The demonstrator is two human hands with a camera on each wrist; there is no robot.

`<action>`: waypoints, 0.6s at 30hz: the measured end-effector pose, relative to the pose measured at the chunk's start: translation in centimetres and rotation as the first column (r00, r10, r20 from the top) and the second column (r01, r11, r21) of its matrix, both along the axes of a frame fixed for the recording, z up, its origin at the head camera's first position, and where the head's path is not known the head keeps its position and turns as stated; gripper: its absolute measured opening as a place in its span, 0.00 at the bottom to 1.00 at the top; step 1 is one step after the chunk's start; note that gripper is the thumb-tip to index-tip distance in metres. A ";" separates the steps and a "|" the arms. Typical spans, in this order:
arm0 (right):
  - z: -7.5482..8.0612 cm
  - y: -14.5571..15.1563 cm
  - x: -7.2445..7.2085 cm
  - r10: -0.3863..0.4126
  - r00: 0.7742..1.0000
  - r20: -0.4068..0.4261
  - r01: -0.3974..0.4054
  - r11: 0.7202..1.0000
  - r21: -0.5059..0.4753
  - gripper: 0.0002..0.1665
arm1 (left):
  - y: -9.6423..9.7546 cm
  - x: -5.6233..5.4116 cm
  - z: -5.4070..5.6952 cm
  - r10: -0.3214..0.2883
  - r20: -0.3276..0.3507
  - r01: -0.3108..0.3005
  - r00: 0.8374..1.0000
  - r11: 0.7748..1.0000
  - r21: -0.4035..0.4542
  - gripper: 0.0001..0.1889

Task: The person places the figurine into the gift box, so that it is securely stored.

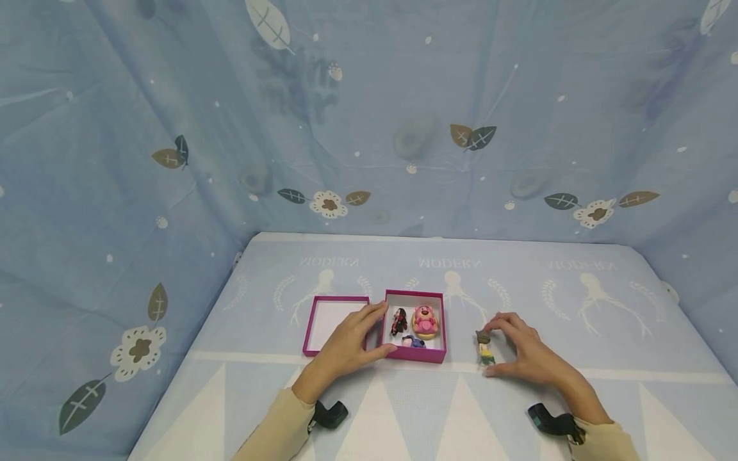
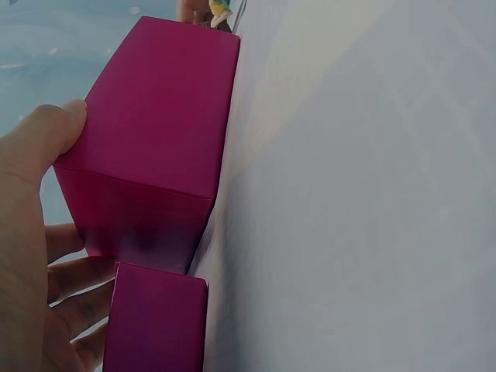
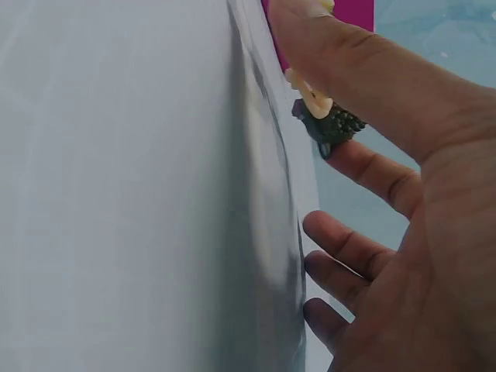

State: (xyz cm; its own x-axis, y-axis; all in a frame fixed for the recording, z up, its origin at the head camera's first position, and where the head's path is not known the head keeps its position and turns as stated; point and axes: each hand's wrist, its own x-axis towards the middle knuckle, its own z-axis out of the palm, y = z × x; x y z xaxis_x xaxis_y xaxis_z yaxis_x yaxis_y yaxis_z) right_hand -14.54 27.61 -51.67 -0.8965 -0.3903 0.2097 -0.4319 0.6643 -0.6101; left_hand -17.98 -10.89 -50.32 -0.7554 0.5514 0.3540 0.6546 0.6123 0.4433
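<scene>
In the head view, my left hand (image 1: 348, 342) spans the left side of a magenta box (image 1: 416, 356), holding it with thumb at the front corner and index finger at the back. The left wrist view shows the thumb on the front wall of the box (image 2: 163, 108). Inside lie a pink bear figure (image 1: 425, 322), a dark-haired figure (image 1: 398, 322) and a small blue-purple figure (image 1: 414, 342). Right of the box, my right hand (image 1: 527, 352) pinches a small figurine (image 1: 485, 352) between thumb and index finger. Its dark, textured top (image 3: 337, 126) shows beside the index fingertip.
Immediately left of the box lies a magenta-edged lid (image 1: 328, 320), white inside face up, partly behind my left hand. A pale patterned cloth (image 1: 576, 410) covers the table. Blue printed fabric (image 1: 369, 115) rises behind it and at the sides.
</scene>
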 end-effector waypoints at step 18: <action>2.5 -1.4 -1.0 0.035 0.998 -0.055 -0.035 0.999 -0.001 0.40 | 0.0 0.0 0.1 0.005 0.014 -0.005 1.000 1.000 -0.003 0.42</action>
